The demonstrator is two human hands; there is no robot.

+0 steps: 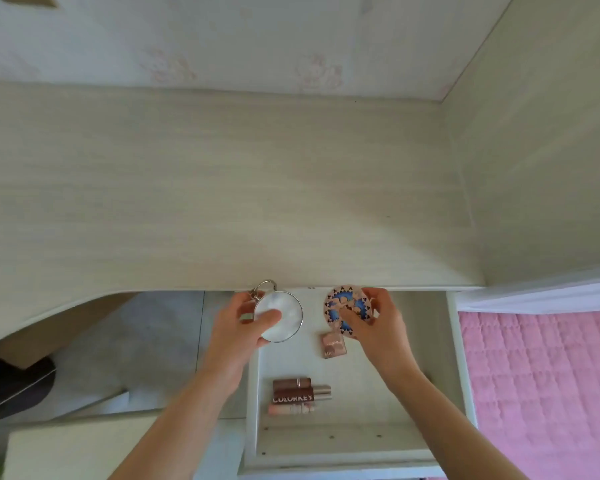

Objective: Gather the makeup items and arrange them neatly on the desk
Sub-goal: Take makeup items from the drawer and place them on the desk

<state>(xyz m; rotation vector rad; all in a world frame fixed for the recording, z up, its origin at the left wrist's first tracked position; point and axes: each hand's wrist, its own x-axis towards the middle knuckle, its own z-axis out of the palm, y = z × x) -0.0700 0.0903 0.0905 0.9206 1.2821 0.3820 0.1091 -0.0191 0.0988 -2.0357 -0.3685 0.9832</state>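
My left hand point(238, 327) grips a round silver-rimmed mirror point(284, 318) with a ring handle, held over the back left of the open white drawer point(459, 368). My right hand point(380, 323) holds a round pink compact with a blue pattern point(347, 306) just below the desk's front edge. Inside the drawer lie a small pink rectangular palette point(333, 345) and three tubes side by side: a brown lipstick point(291, 383), a dark one marked COLORKEY point(300, 394) and a pale pink one point(290, 408). The pale wooden desk top point(222, 188) spreads above.
A side panel point(541, 150) closes the desk on the right and a flowered wall point(222, 39) stands behind. A pink quilted bed point(541, 386) lies to the right of the drawer. A dark chair point(14, 386) sits at lower left, over grey floor.
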